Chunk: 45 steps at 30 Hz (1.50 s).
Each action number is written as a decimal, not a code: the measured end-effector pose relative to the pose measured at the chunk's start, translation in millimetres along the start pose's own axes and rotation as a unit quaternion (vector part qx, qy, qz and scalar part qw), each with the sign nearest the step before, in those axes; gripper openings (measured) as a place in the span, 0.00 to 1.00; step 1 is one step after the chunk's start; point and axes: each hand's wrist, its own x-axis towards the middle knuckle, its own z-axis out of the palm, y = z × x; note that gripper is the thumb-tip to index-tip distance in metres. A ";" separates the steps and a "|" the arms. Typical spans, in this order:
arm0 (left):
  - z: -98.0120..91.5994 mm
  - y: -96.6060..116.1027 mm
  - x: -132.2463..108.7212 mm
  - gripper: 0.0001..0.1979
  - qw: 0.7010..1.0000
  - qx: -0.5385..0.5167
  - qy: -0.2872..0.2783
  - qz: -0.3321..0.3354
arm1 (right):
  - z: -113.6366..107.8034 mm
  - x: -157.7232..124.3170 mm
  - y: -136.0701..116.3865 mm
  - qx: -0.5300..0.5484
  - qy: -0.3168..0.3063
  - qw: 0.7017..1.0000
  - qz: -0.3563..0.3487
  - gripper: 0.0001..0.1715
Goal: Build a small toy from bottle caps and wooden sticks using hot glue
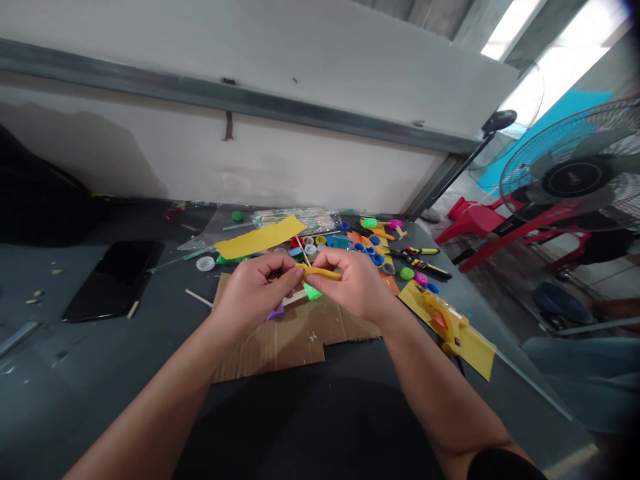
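Note:
Both hands meet above a brown cardboard piece (pixel 280 347) on the dark table. Between their fingertips runs a narrow yellow strip (pixel 325 273). My left hand (pixel 255 283) is closed, pinching the strip's left end. My right hand (pixel 353 280) is closed too, with thumb and fingers on the right part of the strip. Just below and behind the fingers are a bright green piece (pixel 313 292), a pale stick (pixel 295 299) and a purple piece (pixel 275 313). A yellow sheet (pixel 260 239) lies behind my left hand.
Coloured bottle caps (pixel 373 253), bagged sticks (pixel 300 217) and pliers (pixel 425 267) lie behind and right. A yellow glue gun (pixel 450 327) rests on yellow sheet at the right. At the left is a black phone (pixel 113 280). A fan (pixel 573 179) stands beyond the table.

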 end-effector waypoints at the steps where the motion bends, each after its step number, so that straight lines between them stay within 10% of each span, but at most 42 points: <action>1: 0.2 0.0 0.2 0.12 1.000 0.003 0.001 0.000 | -0.1 0.0 -0.3 -0.003 -0.001 1.000 -0.002 0.08; 21: 9.7 -5.2 4.5 0.12 0.992 -0.079 0.054 -0.082 | 2.0 -0.7 -3.9 -0.011 0.033 0.999 -0.012 0.09; 33: 4.8 -50.6 21.7 0.04 0.989 -0.087 0.069 -0.099 | -0.7 34.4 100.9 -0.193 0.032 0.980 0.048 0.12; 37: 4.2 -42.0 17.3 0.12 0.993 -0.055 0.063 -0.084 | 0.3 27.1 73.8 -0.205 0.099 0.973 -0.025 0.15; 45: 7.0 -20.9 7.2 0.13 1.000 0.002 0.000 -0.025 | 15.0 11.7 18.8 -0.055 0.028 0.997 -0.040 0.06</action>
